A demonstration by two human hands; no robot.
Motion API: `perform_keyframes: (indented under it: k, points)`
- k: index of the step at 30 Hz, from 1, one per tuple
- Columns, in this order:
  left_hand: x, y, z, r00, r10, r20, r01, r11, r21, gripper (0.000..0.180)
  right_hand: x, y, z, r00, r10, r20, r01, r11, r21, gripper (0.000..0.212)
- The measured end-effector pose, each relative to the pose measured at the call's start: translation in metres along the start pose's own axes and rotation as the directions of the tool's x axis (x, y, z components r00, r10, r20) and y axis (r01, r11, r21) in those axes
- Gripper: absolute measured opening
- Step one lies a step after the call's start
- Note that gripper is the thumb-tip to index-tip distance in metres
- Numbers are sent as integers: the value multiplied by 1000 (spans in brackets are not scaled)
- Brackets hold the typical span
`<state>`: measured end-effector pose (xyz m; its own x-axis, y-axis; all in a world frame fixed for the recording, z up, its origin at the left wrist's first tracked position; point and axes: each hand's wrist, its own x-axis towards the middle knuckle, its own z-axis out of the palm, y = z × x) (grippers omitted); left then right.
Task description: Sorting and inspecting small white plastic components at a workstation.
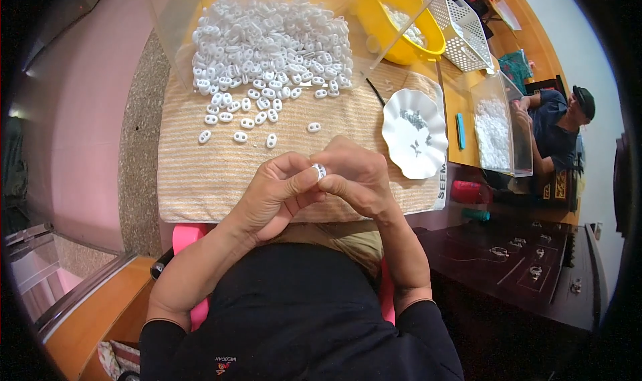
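My left hand [275, 188] pinches a small white oval plastic piece with two holes [320, 171] between thumb and fingertips, over the near part of the towel. Right beside that piece, the thumb and bent fingers of my right hand [361, 179] are closed together; whatever they hold is too small or hidden to make out. Several loose white two-hole pieces [240, 137] lie on the towel beyond my hands, in front of a big heap of the same pieces [267, 43]. To the right, a white scalloped dish [396, 150] contains small dark metallic parts [416, 121].
A striped tan towel [194, 173] covers the work surface. A clear bin wall [167, 20] surrounds the heap. At the far right stand a yellow basin [374, 26] and a white perforated basket [461, 26]. Another person [558, 123] works at a clear box [498, 130].
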<state>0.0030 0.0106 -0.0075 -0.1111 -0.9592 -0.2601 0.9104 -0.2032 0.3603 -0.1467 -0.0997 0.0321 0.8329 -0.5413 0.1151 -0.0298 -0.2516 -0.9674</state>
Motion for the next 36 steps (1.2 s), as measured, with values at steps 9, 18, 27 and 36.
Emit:
perform_keyframes:
  k: [9, 18, 27, 36]
  points:
    - [1, 0, 0, 999, 23, 34, -24, 1000, 19, 12, -5, 0, 5, 997, -25, -78, 25, 1000, 6, 25]
    - [0, -4, 0, 997, 34, 66, -32, 999, -26, 9, -7, -1, 6, 994, -84, -75, 82, 996, -32, 23]
    - [-1, -7, 0, 997, 49, 53, -48, 999, -20, 7, -8, 2, 8, 989, -128, -78, 124, 991, -52, 23]
    - [-1, -7, 1, 998, 41, 41, -40, 999, -28, 8, -8, -3, 8, 989, -123, -84, 114, 988, -104, 22]
